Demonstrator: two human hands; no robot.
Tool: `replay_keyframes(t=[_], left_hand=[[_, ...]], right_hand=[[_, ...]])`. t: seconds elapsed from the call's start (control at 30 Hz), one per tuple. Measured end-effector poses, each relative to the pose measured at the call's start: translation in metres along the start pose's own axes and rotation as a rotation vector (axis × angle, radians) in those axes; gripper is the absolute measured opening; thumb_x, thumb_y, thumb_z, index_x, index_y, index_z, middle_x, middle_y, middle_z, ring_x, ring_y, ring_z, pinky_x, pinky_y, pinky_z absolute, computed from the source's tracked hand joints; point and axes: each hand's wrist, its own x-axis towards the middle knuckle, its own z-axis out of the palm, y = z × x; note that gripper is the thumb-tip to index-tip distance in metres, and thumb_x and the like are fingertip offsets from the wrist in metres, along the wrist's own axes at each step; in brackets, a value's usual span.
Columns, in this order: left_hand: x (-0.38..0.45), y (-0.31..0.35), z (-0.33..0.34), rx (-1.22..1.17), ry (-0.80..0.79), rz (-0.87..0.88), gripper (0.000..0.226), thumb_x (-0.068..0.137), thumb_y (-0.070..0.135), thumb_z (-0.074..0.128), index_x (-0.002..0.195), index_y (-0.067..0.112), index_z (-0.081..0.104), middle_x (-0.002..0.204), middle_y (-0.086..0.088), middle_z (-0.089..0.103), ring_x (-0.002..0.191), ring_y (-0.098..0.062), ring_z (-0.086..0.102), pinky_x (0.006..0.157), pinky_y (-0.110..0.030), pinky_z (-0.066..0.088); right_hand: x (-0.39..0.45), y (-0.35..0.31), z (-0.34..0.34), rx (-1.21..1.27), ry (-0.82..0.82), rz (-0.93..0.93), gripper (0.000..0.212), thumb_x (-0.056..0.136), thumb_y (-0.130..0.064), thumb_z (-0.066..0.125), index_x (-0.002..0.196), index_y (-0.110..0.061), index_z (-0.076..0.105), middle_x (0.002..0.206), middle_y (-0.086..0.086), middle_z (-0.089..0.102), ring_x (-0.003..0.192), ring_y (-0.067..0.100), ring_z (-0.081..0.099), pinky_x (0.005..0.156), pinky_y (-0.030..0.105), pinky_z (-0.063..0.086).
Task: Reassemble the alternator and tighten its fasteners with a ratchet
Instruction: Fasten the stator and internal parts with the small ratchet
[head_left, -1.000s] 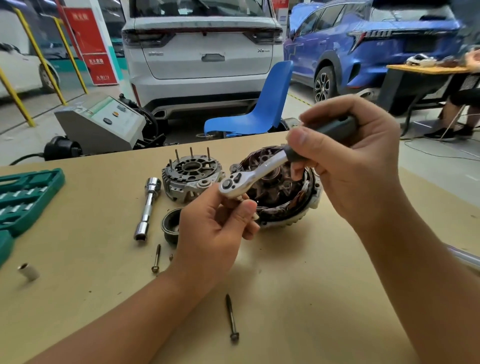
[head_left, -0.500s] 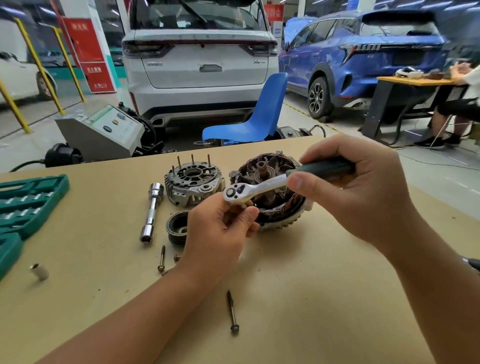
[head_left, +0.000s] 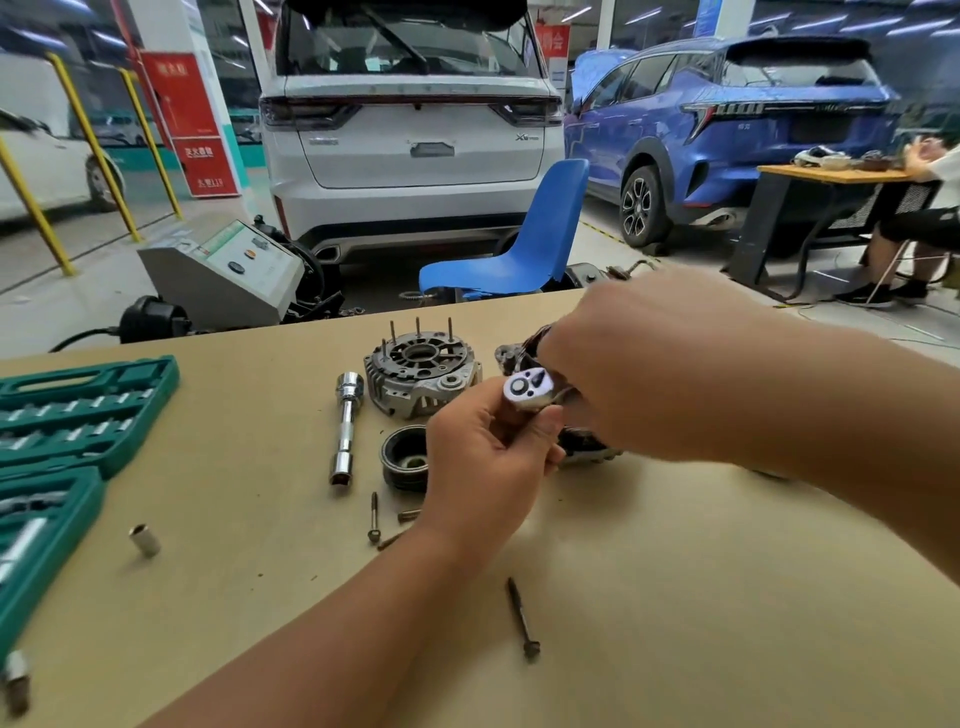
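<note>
My left hand (head_left: 488, 457) holds the underside of the ratchet head (head_left: 527, 387), fingers curled at its drive. My right hand (head_left: 639, 364) wraps the ratchet handle, which is hidden under it. Behind both hands lies the alternator stator half (head_left: 584, 449), mostly covered. The other alternator housing (head_left: 421, 371), with studs standing up, sits to the left. A black pulley (head_left: 405, 457) lies in front of it. A long bolt (head_left: 522, 618) lies near the table's front, and several small bolts (head_left: 374, 517) lie by my left wrist.
A long chrome socket extension (head_left: 345, 426) lies left of the housing. A green socket case (head_left: 67, 415) is open at the left edge, with a loose small socket (head_left: 144, 539) near it. A blue chair (head_left: 524, 244), a grey machine (head_left: 223, 270) and parked cars stand behind the table.
My right hand swung the ratchet handle leftwards and down, so it now covers the handle and most of the stator. The left hand stayed under the ratchet head.
</note>
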Motion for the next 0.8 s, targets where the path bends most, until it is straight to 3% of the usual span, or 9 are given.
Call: replay_keyframes(t=[0.1,0.17,0.23,0.3,0.4,0.53,0.6,0.7,0.8], left_hand=[[0.001,0.000,-0.001,0.022,-0.020,0.018,0.017,0.093,0.012,0.069,0.088,0.028,0.072,0.070,0.003,0.070,0.060,-0.016,0.068,0.056,-0.030,0.056],[0.004,-0.001,-0.003,0.045,-0.063,0.015,0.015,0.092,0.007,0.071,0.093,0.022,0.073,0.071,0.005,0.070,0.062,-0.016,0.068,0.058,-0.030,0.055],[0.006,-0.004,-0.005,0.066,-0.082,0.021,0.011,0.090,0.006,0.072,0.093,0.016,0.073,0.072,0.004,0.070,0.063,-0.017,0.067,0.059,-0.031,0.055],[0.006,-0.007,-0.005,0.051,-0.052,0.012,0.003,0.089,0.012,0.072,0.090,0.014,0.074,0.072,0.000,0.071,0.064,-0.023,0.067,0.059,-0.040,0.057],[0.006,-0.006,-0.004,0.040,-0.013,0.013,0.003,0.089,0.016,0.073,0.091,0.015,0.074,0.074,-0.004,0.072,0.067,-0.031,0.068,0.062,-0.048,0.060],[0.009,-0.006,-0.009,0.023,-0.078,0.000,0.005,0.089,0.014,0.073,0.086,0.018,0.072,0.072,-0.007,0.070,0.067,-0.035,0.066,0.063,-0.052,0.059],[0.009,-0.007,-0.010,0.034,-0.089,0.029,0.005,0.087,0.018,0.075,0.084,0.020,0.073,0.072,-0.005,0.069,0.068,-0.038,0.063,0.062,-0.056,0.056],[0.007,-0.006,-0.009,0.003,-0.054,0.025,0.015,0.083,0.027,0.077,0.086,0.013,0.075,0.072,-0.010,0.070,0.065,-0.039,0.062,0.058,-0.050,0.056],[0.010,-0.006,-0.012,-0.018,-0.077,-0.028,0.006,0.089,0.014,0.077,0.094,0.010,0.075,0.075,-0.008,0.072,0.062,-0.022,0.063,0.058,-0.036,0.056]], right_hand=[[0.001,-0.005,-0.005,0.126,-0.187,0.085,0.021,0.083,-0.034,0.063,0.071,-0.025,0.048,0.069,-0.006,0.052,0.053,0.013,0.050,0.045,0.024,0.031],[0.006,0.005,-0.007,0.023,-0.117,0.120,0.012,0.082,-0.022,0.059,0.073,-0.023,0.051,0.071,-0.004,0.052,0.056,0.016,0.051,0.049,0.026,0.037],[0.007,0.009,-0.005,-0.091,0.035,0.116,0.022,0.082,-0.017,0.057,0.068,-0.022,0.041,0.069,-0.003,0.047,0.054,0.017,0.046,0.052,0.028,0.039],[0.006,0.001,-0.002,-0.084,-0.027,0.088,0.029,0.084,-0.023,0.058,0.066,-0.023,0.035,0.067,-0.003,0.046,0.052,0.015,0.045,0.046,0.026,0.034],[0.008,-0.005,0.002,0.050,-0.169,0.089,0.020,0.079,-0.024,0.060,0.067,-0.024,0.044,0.067,-0.004,0.050,0.055,0.015,0.051,0.046,0.026,0.035],[0.015,0.010,0.002,-0.186,0.101,0.063,0.032,0.080,-0.013,0.060,0.064,-0.021,0.034,0.062,0.000,0.046,0.054,0.021,0.048,0.055,0.029,0.035],[0.014,0.009,0.005,-0.135,0.039,0.040,0.028,0.085,-0.020,0.059,0.066,-0.019,0.038,0.062,-0.003,0.041,0.049,0.013,0.038,0.046,0.023,0.026],[0.015,0.002,0.009,0.023,-0.242,-0.027,0.008,0.086,-0.026,0.061,0.085,-0.018,0.062,0.063,-0.005,0.043,0.050,0.011,0.037,0.041,0.020,0.027],[0.015,0.012,0.003,-0.046,-0.028,0.039,0.011,0.084,-0.016,0.062,0.075,-0.021,0.057,0.063,-0.001,0.052,0.054,0.017,0.050,0.051,0.027,0.037]])
